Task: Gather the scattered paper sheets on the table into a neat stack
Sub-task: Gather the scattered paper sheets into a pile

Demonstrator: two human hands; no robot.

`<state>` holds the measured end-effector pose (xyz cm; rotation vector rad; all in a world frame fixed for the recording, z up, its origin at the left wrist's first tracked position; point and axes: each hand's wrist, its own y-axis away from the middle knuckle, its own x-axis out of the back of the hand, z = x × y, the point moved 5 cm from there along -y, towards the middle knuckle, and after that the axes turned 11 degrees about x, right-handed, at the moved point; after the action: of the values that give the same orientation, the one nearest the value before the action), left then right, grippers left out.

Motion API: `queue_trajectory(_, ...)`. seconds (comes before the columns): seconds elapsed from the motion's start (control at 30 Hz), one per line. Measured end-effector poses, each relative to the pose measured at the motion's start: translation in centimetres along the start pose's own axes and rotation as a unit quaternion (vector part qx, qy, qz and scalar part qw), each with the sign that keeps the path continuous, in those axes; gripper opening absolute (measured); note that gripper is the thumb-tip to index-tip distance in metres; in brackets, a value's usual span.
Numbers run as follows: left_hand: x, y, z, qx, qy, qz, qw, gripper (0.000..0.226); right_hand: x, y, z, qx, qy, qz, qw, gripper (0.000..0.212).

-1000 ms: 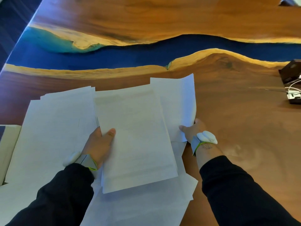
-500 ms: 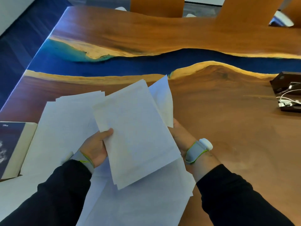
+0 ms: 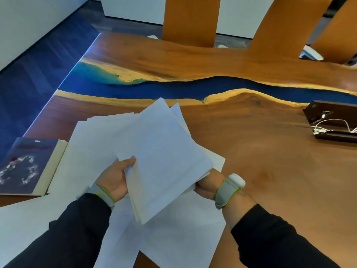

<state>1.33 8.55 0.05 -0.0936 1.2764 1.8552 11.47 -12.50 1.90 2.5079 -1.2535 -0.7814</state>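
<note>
Left hand (image 3: pixel 114 180), right hand (image 3: pixel 204 185): both clamped on tilted bundle of white paper sheets (image 3: pixel 162 157), raised above loose sheets (image 3: pixel 179 240) on wooden table (image 3: pixel 270 171).

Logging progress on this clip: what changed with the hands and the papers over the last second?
The right hand brought its separate sheet in under the held bundle, which both hands now grip. The bundle turned from lying roughly square to sitting diagonal, one corner pointing away. The left hand kept its grip on the near-left edge. The loose sheets on the table and the book stayed put.
</note>
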Motion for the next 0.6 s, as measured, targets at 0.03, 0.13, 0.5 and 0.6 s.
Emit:
queue_trajectory(0.03,0.6,0.2,0.2,-0.018,-0.021,0.016,0.999,0.040,0.1,0.3,0.3,0.002,0.021,0.021,1.000,0.036)
queue_trajectory(0.13,2.6,1.2,0.1,-0.023,-0.066,0.051,0.996,0.037,0.5,0.9,1.4,0.027,0.084,0.016,0.996,0.034)
queue_trajectory(0.5,8.7,3.5,-2.6,0.001,-0.291,0.190,0.938,0.046,7.3,3.4,6.9,-0.064,0.437,0.319,0.839,0.061)
queue_trajectory(0.6,9.0,3.8,-2.9,0.002,-0.295,0.185,0.937,0.047,7.6,3.5,8.5,-0.083,0.402,0.250,0.877,0.096)
